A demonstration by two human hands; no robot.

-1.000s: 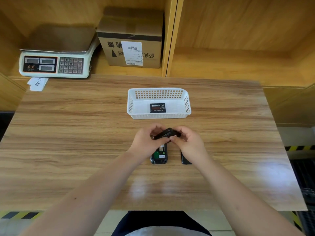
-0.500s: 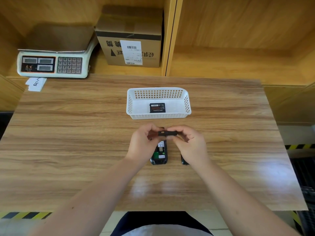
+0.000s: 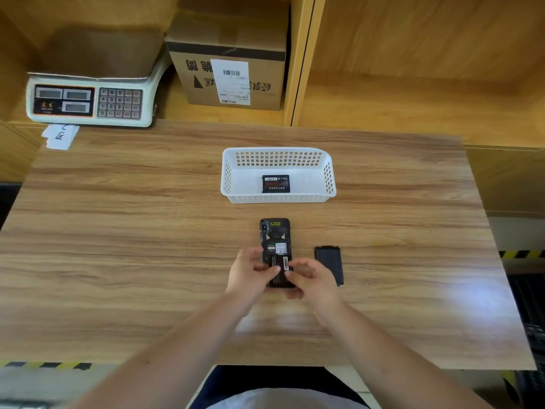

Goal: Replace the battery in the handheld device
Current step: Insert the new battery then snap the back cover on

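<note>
Hands meet low over the handheld device (image 3: 276,249), which lies face down on the wooden bench (image 3: 147,237) with its back open and a battery sitting in the bay. The left hand (image 3: 250,274) and the right hand (image 3: 314,280) press in from either side at the near end of the device, their fingers (image 3: 272,270) loosely curled over the battery's near edge; the blur keeps me from telling whether they pinch it or only push on it, so I cannot tell if either hand is closed on anything. Just right of the device, apart from it, lies the dark back cover (image 3: 329,262). Farther off, a white plastic basket (image 3: 277,199) holds another battery (image 3: 276,183), flat on its floor. A weighing scale (image 3: 88,98) and a cardboard box (image 3: 230,69) stand on the shelf beyond.

By my reckoning the step in hand is seating the battery. To do it well, the contact end should go in first, then the near edge should be pressed down evenly with both thumbs until it lies flush. A tilted battery would keep the cover from closing, so it ought to be checked for level before reaching right.
</note>
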